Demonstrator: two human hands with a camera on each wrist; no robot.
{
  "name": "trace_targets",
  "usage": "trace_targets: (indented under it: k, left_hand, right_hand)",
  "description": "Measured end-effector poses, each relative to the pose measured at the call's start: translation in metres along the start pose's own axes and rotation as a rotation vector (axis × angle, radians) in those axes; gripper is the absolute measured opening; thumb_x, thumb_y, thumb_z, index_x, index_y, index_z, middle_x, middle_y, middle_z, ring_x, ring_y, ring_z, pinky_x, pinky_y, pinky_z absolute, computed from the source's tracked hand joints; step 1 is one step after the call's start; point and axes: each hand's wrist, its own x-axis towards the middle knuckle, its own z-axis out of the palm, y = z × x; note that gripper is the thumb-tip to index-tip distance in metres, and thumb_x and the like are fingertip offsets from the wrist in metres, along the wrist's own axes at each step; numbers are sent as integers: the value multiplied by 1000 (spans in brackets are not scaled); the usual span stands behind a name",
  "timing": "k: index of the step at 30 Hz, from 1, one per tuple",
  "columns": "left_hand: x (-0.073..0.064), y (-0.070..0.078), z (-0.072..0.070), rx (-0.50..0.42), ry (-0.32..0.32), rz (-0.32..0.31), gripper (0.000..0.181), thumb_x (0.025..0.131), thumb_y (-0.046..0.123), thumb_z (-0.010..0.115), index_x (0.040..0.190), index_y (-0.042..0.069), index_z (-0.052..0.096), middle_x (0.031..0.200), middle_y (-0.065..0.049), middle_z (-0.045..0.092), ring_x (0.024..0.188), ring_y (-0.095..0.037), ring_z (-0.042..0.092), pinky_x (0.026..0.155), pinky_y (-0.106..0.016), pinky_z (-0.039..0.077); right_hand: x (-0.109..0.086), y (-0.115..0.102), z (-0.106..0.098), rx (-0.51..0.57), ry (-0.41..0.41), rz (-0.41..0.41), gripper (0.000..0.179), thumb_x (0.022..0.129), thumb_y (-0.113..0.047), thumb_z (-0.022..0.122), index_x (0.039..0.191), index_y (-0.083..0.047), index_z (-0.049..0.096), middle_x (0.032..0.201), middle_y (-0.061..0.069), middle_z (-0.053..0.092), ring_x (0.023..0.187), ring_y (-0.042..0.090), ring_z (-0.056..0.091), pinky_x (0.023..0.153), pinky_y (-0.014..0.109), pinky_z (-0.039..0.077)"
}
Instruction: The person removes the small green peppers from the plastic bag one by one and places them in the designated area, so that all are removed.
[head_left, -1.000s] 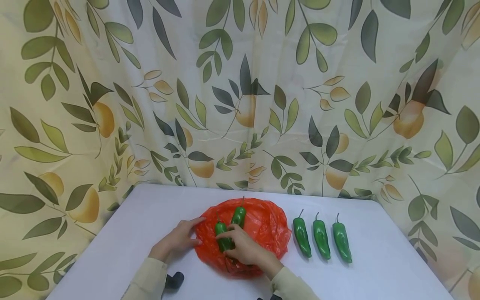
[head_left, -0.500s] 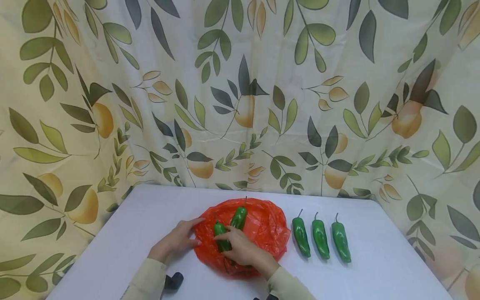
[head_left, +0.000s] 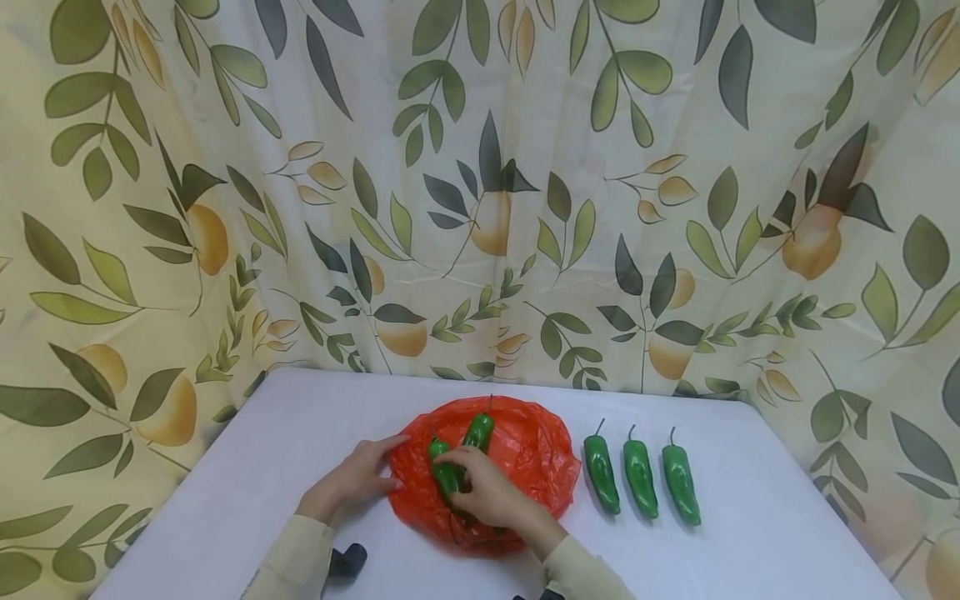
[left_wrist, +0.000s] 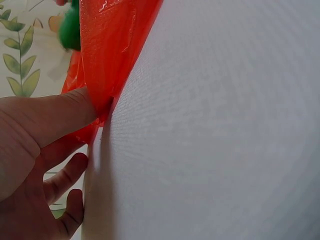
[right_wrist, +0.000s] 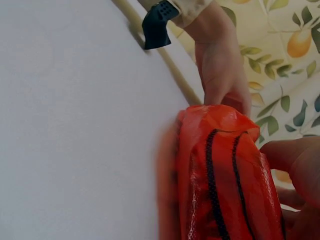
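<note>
A green pepper [head_left: 444, 477] is gripped by the right hand [head_left: 486, 490] at the left half of a red bag [head_left: 553, 467], whose left edge is touched by the spread left hand [head_left: 363, 472]; three more peppers [head_left: 640, 480] are lined up at right.

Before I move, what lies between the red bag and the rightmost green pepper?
In the head view, two other green peppers lie side by side on the white table between the red bag and that pepper.

A leaf-and-fruit patterned curtain [head_left: 555, 142] hangs behind and beside the white table [head_left: 757, 508].
</note>
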Motion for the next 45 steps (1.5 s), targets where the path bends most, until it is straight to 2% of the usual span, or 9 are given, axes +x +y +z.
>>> trace_targets:
  k: [3,8,12,17,24,32,38,45]
  left_hand:
    - [0,1,0,-8,-3,-19,73,80,24,77,144,33,45,139,-3,52,132,-28,43,105,-60,44]
    - [-1,3,-1,-14,-3,-26,72,80,22,78,143,32,46,139,-3,52,132,-28,43,104,-59,44]
    - [-3,4,-1,-15,-3,-27,72,80,23,78,143,33,46,139,-3,52,131,-28,43,104,-59,45]
    - [-2,3,-1,-11,-2,-17,72,79,23,78,143,33,46,139,-2,53,131,-28,44,104,-59,45]
    - [-1,3,-1,-10,-4,-26,73,79,24,78,143,33,45,137,-3,53,129,-27,44,103,-58,46]
    - [-1,3,-1,-27,-6,-37,73,80,23,78,144,32,45,139,-4,51,131,-29,43,103,-59,46]
    - [-1,2,0,-13,5,-39,73,79,23,78,144,34,45,138,-4,52,131,-28,43,103,-60,45]
    - [0,2,2,-21,11,-54,72,80,22,78,143,35,46,139,-3,51,133,-28,43,104,-58,45]
  right_hand:
    - [-1,0,-2,-6,10,2,48,87,-15,70,132,-24,56,136,5,50,93,19,56,74,28,58]
    - [-2,-2,0,-122,-43,22,54,87,-24,72,136,-32,53,136,4,50,112,19,56,87,42,59]
    - [-1,-4,3,-181,-64,24,55,85,-20,74,135,-34,55,126,3,52,106,15,55,85,39,60]
    - [1,-8,5,-201,-59,29,52,83,-18,75,130,-34,59,119,1,52,103,14,51,85,37,60]
    - [1,-10,9,-187,-48,40,53,84,-9,71,131,-30,60,129,3,47,112,17,50,93,42,57]
    - [3,-4,2,-74,-34,5,50,84,-2,67,128,-24,62,130,0,59,120,21,51,97,48,54]
    - [-1,1,-8,22,22,-34,52,86,-2,62,133,-22,58,140,6,51,127,28,48,94,50,55]
    - [-14,7,-25,115,51,-53,59,86,-1,59,139,-25,51,143,10,46,123,30,49,91,51,56]
